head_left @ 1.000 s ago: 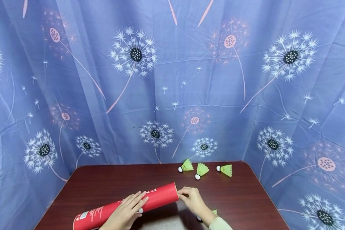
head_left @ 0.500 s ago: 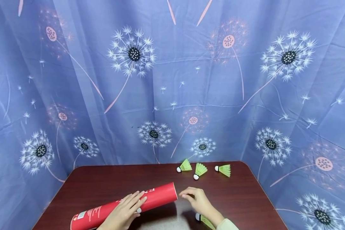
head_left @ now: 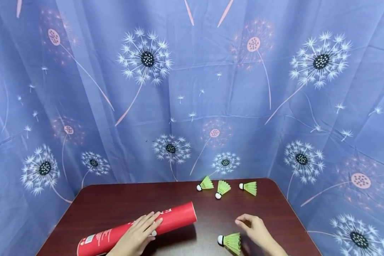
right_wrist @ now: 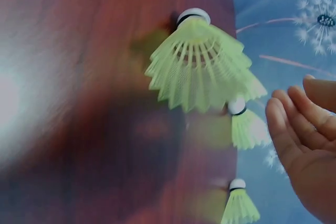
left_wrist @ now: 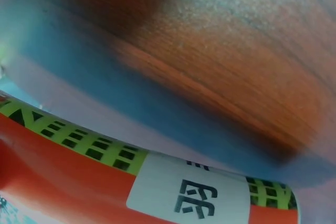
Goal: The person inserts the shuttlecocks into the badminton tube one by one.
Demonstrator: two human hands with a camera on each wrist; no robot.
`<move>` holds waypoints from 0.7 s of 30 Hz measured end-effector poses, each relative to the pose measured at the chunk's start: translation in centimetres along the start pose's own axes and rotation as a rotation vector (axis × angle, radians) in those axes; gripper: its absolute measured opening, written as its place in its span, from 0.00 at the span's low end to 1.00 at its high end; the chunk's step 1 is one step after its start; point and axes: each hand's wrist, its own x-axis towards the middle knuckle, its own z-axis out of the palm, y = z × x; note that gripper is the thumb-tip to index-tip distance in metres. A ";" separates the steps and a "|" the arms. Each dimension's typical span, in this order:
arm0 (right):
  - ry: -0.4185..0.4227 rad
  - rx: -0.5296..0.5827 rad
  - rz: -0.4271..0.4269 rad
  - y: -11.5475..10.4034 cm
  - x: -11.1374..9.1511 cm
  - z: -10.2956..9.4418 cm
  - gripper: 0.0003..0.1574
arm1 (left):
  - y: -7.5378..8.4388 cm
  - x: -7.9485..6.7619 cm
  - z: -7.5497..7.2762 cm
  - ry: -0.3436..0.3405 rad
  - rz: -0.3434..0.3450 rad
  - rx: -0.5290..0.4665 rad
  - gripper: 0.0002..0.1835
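Observation:
My left hand (head_left: 137,233) grips a long red shuttlecock tube (head_left: 178,217), its fingers laid across the top. The tube slants up toward the right, its end rim turned to the right. Printed green netting and a white label show on the tube (left_wrist: 100,156) in the left wrist view. My right hand (head_left: 257,231) is off to the right of the tube, fingers loosely bent and holding nothing. Just left of it lies a yellow-green shuttlecock (head_left: 231,243) with a white cork. In the right wrist view this shuttlecock (right_wrist: 197,69) looms large beside the relaxed fingers.
Farther back on the dark brown table (head_left: 121,199) lie three more shuttlecocks: one at left (head_left: 206,183), one in the middle (head_left: 223,188) and one at right (head_left: 250,188). A blue dandelion-print curtain (head_left: 192,89) hangs behind the table and along its sides.
My right hand has drawn back from the tube's right end and moved to the right, uncovering the near shuttlecock. My left hand and the tube have stayed nearly still.

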 end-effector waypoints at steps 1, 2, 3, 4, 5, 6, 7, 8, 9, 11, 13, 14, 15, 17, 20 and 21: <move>-0.030 0.003 0.025 0.2 -0.3 -0.2 0.12 | 0.0 0.0 0.0 0.010 0.004 0.005 0.27; -0.057 0.005 0.042 0.4 -0.5 -0.3 0.13 | 0.0 0.0 0.0 0.019 0.008 0.008 0.27; -0.083 0.007 0.058 0.5 -0.7 -0.4 0.14 | 0.0 0.1 0.1 0.028 0.011 0.013 0.27; -0.107 0.005 0.071 0.6 -0.9 -0.4 0.15 | 0.0 0.1 0.1 0.032 0.014 0.015 0.26; -0.125 0.001 0.074 0.7 -1.1 -0.4 0.16 | 0.0 0.1 0.1 0.034 0.016 0.015 0.26; -0.139 -0.002 0.082 0.8 -1.3 -0.3 0.16 | 0.1 0.1 0.1 0.033 0.017 0.015 0.26; -0.147 -0.003 0.087 0.8 -1.4 -0.3 0.16 | 0.0 0.1 0.1 0.032 0.019 0.014 0.26; -0.153 -0.006 0.093 0.8 -1.5 -0.3 0.16 | 0.0 0.1 0.1 0.027 0.018 0.010 0.26; -0.158 -0.009 0.104 0.9 -1.6 -0.2 0.15 | 0.0 0.1 0.1 0.022 0.017 0.008 0.26; -0.160 -0.019 0.124 0.9 -1.8 -0.2 0.16 | 0.0 0.0 0.0 0.010 0.011 0.004 0.26; -0.157 -0.029 0.143 1.0 -2.0 -0.2 0.17 | 0.0 -0.1 0.0 0.008 0.008 -0.001 0.27; -0.159 -0.038 0.149 1.1 -2.1 -0.3 0.18 | 0.0 -0.1 -0.1 0.007 0.004 -0.003 0.27; -0.166 -0.037 0.157 1.1 -2.1 -0.3 0.18 | 0.0 -0.1 -0.1 0.005 0.000 -0.003 0.27; -0.194 -0.029 0.165 1.2 -2.3 -0.4 0.20 | 0.0 -0.2 -0.2 0.003 -0.005 -0.002 0.27; -0.267 0.013 0.180 1.3 -2.5 -0.5 0.24 | 0.1 -0.2 -0.2 0.004 -0.013 0.001 0.29; -0.294 0.033 0.197 1.3 -2.6 -0.4 0.26 | 0.1 -0.2 -0.3 0.005 -0.015 0.003 0.29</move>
